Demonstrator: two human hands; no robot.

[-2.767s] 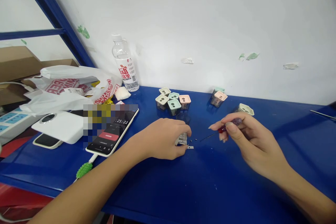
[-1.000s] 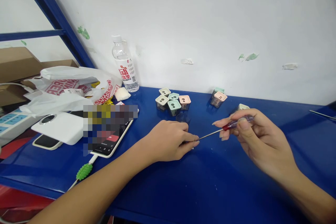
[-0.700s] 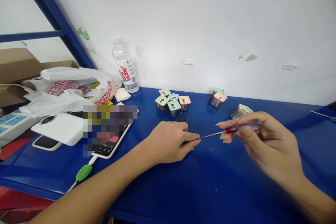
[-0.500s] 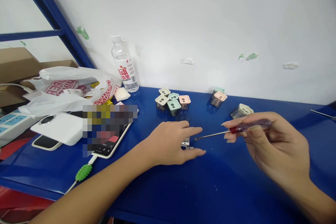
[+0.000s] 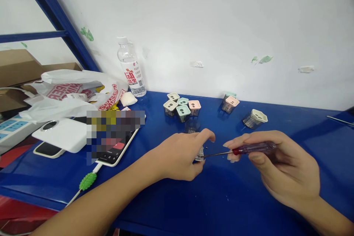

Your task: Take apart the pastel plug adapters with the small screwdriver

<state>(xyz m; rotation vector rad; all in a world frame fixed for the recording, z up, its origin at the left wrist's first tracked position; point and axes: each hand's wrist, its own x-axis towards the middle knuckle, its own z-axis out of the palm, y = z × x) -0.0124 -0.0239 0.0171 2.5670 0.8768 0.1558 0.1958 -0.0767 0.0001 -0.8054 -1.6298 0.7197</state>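
Note:
My left hand [image 5: 182,155] is closed around a small light-grey sharpener part [image 5: 199,153], mostly hidden by the fingers. My right hand [image 5: 284,169] grips a screwdriver [image 5: 253,149] with a clear purple and red handle. Its thin shaft points left, and the tip meets the sharpener part at my left fingers. On the blue table just right of my left index finger lies a tiny dark piece, perhaps a screw [image 5: 206,147]. Behind that hand stands a dark see-through container [image 5: 191,126]. Farther back, several two-hole pencil sharpeners [image 5: 183,112] in cream, mint and pink are grouped together.
To the right are a pink sharpener [image 5: 231,104], a mint one behind it, and a cream one [image 5: 256,118]. A water bottle [image 5: 131,70] stands by the wall. Phones [image 5: 118,151], a plastic bag [image 5: 74,92] and a power strip [image 5: 13,129] crowd the left. A metal rod [image 5: 340,120] lies far right.
My left fingers have closed on the sharpener part, which lay on the table between them. The screwdriver has moved left and down, its tip going from the tiny dark piece to the part.

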